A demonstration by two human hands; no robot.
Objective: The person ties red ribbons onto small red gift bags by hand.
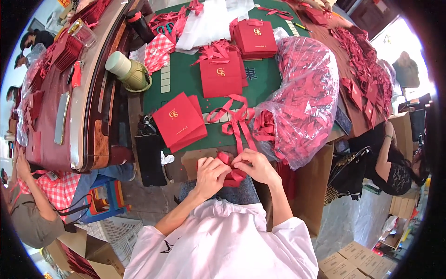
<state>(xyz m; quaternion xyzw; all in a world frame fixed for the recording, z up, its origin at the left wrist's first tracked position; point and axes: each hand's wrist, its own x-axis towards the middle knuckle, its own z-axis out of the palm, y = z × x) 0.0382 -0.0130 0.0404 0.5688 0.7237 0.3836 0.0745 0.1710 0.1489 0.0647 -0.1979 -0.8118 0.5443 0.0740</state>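
green tabletop (179, 74); hands (212, 176) seemingly pinch red ribbon (238, 176)

A workshop — red paper bags (180, 125), plastic sack (309, 97), cardboard boxes (360, 260).

Pinkish-red ribbons (239, 115), red bags (181, 124) with gold print, green tabletop (186, 76), red-and-white checked cloth (159, 53)

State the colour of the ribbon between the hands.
Red; the ribbon shows best in the head view.
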